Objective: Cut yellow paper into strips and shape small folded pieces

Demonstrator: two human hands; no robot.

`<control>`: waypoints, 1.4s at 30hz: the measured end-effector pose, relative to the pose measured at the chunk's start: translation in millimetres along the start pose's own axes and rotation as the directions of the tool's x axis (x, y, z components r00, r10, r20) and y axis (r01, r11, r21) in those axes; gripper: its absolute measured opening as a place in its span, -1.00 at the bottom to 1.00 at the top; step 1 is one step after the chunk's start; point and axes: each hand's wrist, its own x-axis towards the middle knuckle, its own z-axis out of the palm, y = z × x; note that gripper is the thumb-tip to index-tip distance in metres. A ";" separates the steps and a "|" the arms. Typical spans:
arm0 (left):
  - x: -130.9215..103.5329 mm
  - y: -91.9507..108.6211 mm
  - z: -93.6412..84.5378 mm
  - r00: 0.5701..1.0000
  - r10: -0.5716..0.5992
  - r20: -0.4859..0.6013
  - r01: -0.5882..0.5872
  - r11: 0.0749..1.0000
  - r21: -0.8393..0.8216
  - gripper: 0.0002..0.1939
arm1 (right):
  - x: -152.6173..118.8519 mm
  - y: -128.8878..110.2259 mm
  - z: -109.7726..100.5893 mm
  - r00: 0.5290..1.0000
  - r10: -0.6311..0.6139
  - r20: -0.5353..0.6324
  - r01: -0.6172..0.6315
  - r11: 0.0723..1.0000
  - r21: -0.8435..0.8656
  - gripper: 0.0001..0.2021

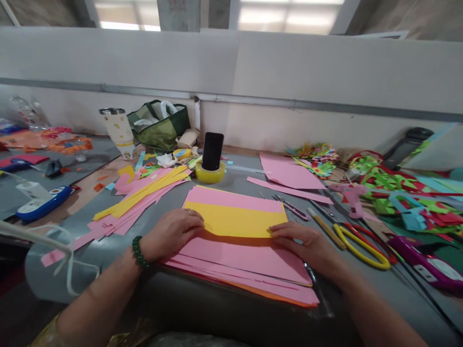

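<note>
pink sheets (238, 254) lie stacked at the near side of the table (237, 180); on them rests a yellow sheet (235, 219), its ends held in the grip of left hand (175, 229) and right hand (307, 241); scissors (378, 264) lie right, paper strips (144, 195) left

The paper (237, 219) is yellow; the sheets (242, 255) pink; the bracelet (139, 251) green.

Bright windows (289, 17) glow above a pale partition (307, 67).
</note>
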 end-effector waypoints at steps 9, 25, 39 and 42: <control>6.5 -16.5 -2.2 0.920 -0.389 0.046 0.373 0.834 -0.406 -0.71 | 7.6 -20.0 -3.7 0.936 0.347 0.047 -0.350 0.920 0.175 -0.61; 11.8 -16.9 -8.4 0.853 -0.501 0.147 0.520 0.838 -0.163 -0.71 | 10.6 -18.7 0.2 0.904 0.428 -0.011 -0.428 0.903 0.039 -0.73; 3.8 -22.2 -4.9 0.835 -0.544 0.076 0.548 0.814 -0.194 -0.71 | -1.6 -14.3 4.6 0.923 0.374 -0.088 -0.380 0.922 -0.072 -0.54; 1.1 -21.5 -5.7 0.821 -0.570 0.032 0.562 0.798 -0.217 -0.61 | -2.3 -8.1 4.4 0.933 0.347 -0.096 -0.356 0.929 -0.102 -0.52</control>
